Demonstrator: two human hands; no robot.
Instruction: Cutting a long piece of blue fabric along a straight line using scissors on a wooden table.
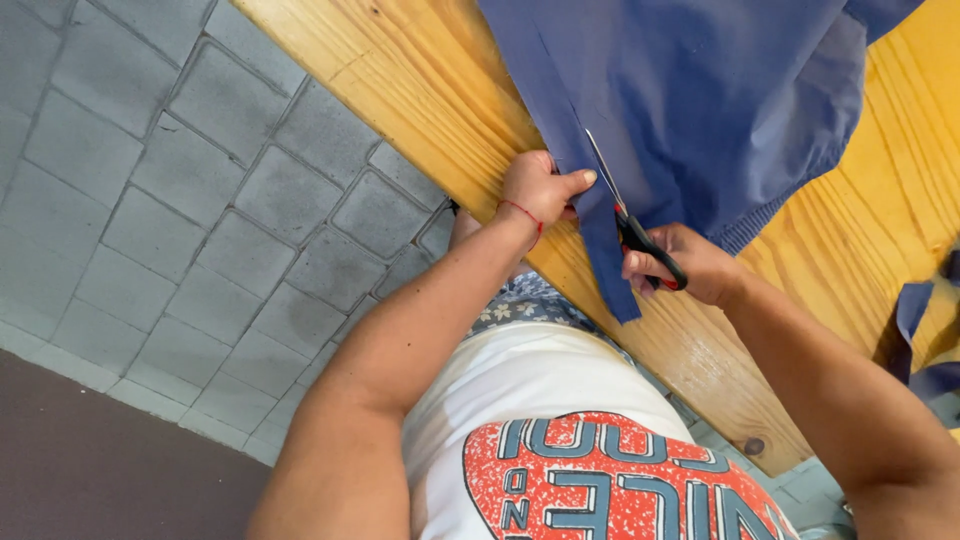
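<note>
1. The left hand (538, 187) pinches the edge of the blue fabric (700, 100), thumb on top, holding it down on the wooden table (440, 110).
2. The right hand (690, 265), at about 4 o'clock from the left, is clenched around the black and red handles of the scissors (628, 215).
3. The scissor blades point toward 11 o'clock, along a slit in the fabric.
4. A narrow strip of fabric (608, 270) hangs toward 6 o'clock between the hands.
5. Grey paving stones (200, 200) lie at 9 o'clock.
</note>
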